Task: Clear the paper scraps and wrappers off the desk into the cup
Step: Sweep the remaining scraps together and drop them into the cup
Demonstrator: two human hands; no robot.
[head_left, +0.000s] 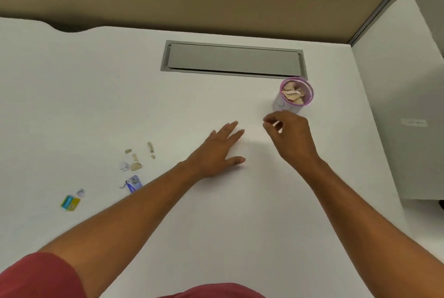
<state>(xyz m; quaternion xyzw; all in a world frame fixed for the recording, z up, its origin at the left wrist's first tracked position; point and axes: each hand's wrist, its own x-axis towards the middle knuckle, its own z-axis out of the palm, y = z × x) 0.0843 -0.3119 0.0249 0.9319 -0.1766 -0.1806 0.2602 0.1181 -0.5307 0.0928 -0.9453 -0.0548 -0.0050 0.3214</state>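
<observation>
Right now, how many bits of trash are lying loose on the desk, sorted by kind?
Tan paper scraps: 6
Crumpled white scraps: 2
Blue wrapper: 1
Green-and-yellow wrapper: 1
Total: 10, all left of the left hand; the cup already holds more.

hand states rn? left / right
Left hand: open, fingers flat on the desk, holding nothing.
Right hand: fingers curled near the cup; whether it pinches a scrap cannot be told.

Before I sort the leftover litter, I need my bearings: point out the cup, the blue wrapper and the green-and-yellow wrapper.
cup [310, 95]: head view, on its pink rim at the right.
blue wrapper [133, 183]: head view, on its middle.
green-and-yellow wrapper [70, 202]: head view, on its middle.
</observation>
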